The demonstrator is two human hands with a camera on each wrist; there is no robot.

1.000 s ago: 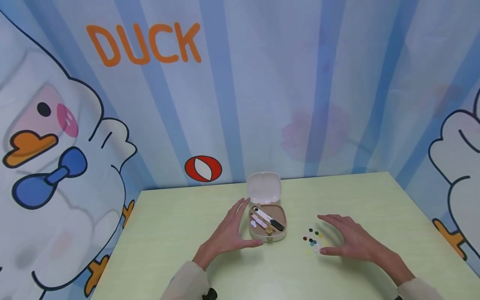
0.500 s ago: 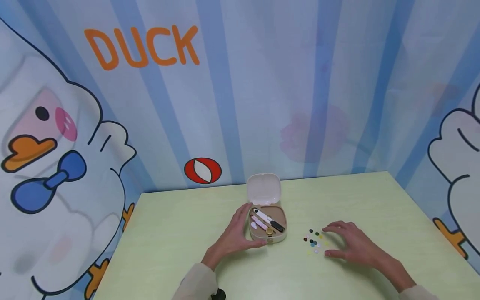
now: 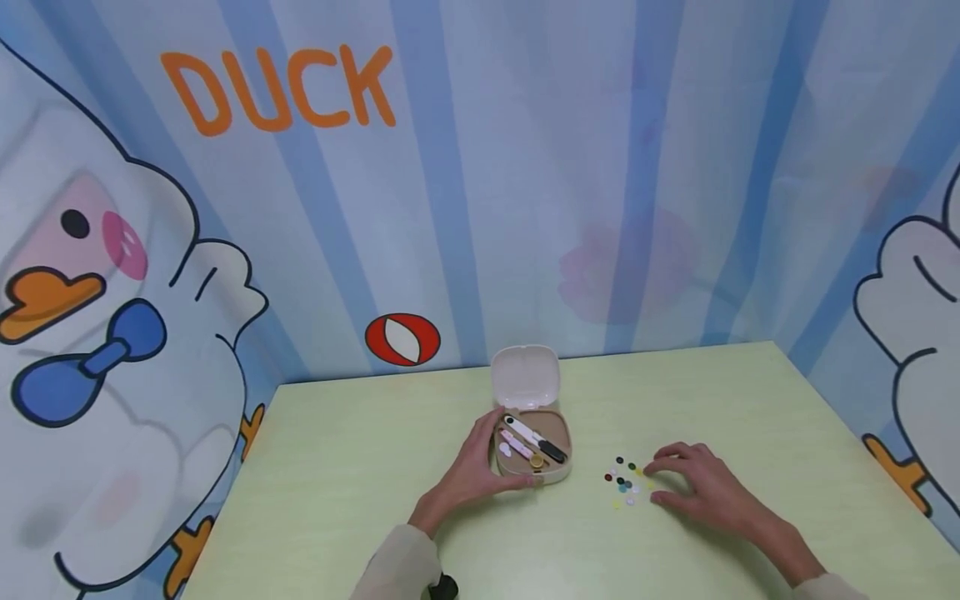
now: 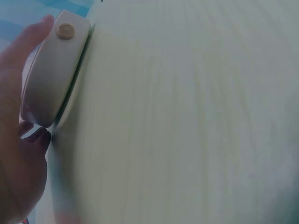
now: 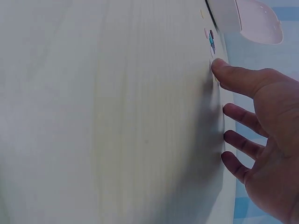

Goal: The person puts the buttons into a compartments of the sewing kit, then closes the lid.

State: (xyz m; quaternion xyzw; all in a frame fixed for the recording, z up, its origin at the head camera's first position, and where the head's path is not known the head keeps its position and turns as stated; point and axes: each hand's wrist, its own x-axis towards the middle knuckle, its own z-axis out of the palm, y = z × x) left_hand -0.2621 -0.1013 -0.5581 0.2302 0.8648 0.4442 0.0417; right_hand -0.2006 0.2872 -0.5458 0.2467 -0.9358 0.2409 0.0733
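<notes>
My left hand point(image 3: 480, 467) grips a small sewing kit box point(image 3: 555, 475) by its left side, with the thumb along the front and the fingers round the left edge. Its lid point(image 3: 527, 377) stands raised at the back. Inside lie a white-and-black tool point(image 3: 536, 439), a pink-and-white stick point(image 3: 516, 445) and a round gold piece point(image 3: 536, 460). In the left wrist view the thumb lies by the box's round clasp point(image 4: 65, 31). My right hand point(image 3: 705, 487) is low over the table, thumb and fingers apart, fingertips right at the scattered small coloured buttons point(image 3: 622, 481).
Everything is on a pale yellow-green table point(image 3: 375, 433). A striped blue cloth backdrop point(image 3: 517, 183) with printed ducks rises behind the table's back edge and at both sides.
My left hand has come in to the right and closed on the box. My right hand has moved a little rightward and lower, its thumb and fingers coming nearer together at the buttons.
</notes>
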